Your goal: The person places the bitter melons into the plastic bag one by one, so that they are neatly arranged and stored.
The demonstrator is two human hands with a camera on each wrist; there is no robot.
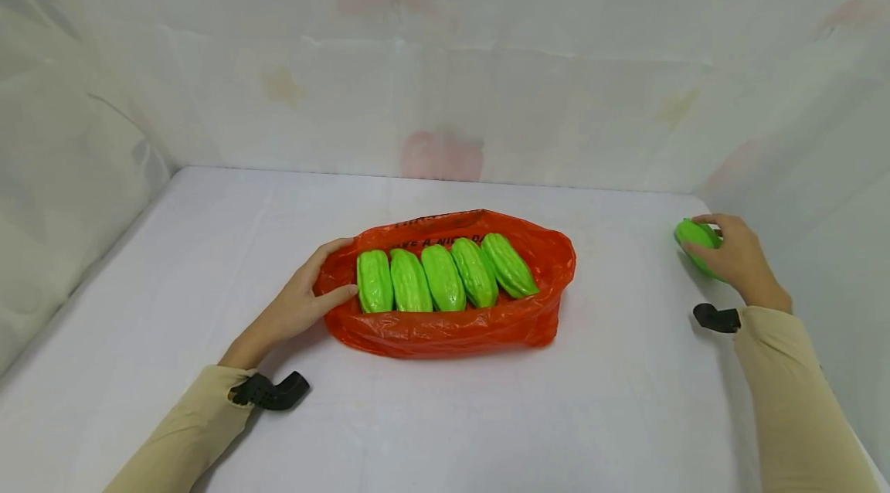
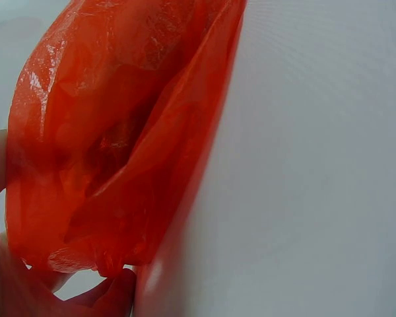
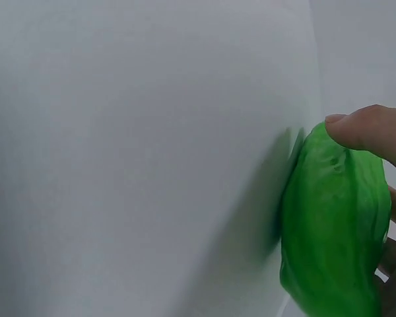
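Near the middle of the table lies a red plastic bag (image 1: 452, 334), its mouth spread wide and dark print on the inner back side. Several bright green, ridged bitter melons (image 1: 443, 277) sit side by side in it. My left hand (image 1: 302, 300) grips the bag's left end, thumb at the front rim and fingers behind; the left wrist view shows the crinkled bag (image 2: 119, 132) up close. At the far right, my right hand (image 1: 737, 257) holds another bitter melon (image 3: 333, 224) between thumb and fingers. A shadow falls beside this melon on the white surface.
A white cloth covers the table (image 1: 445, 416). Pale patterned sheets (image 1: 487, 91) rise behind it and on both sides, the right one close to my right arm. Black wrist-worn devices (image 1: 271, 391) stick out from both sleeves.
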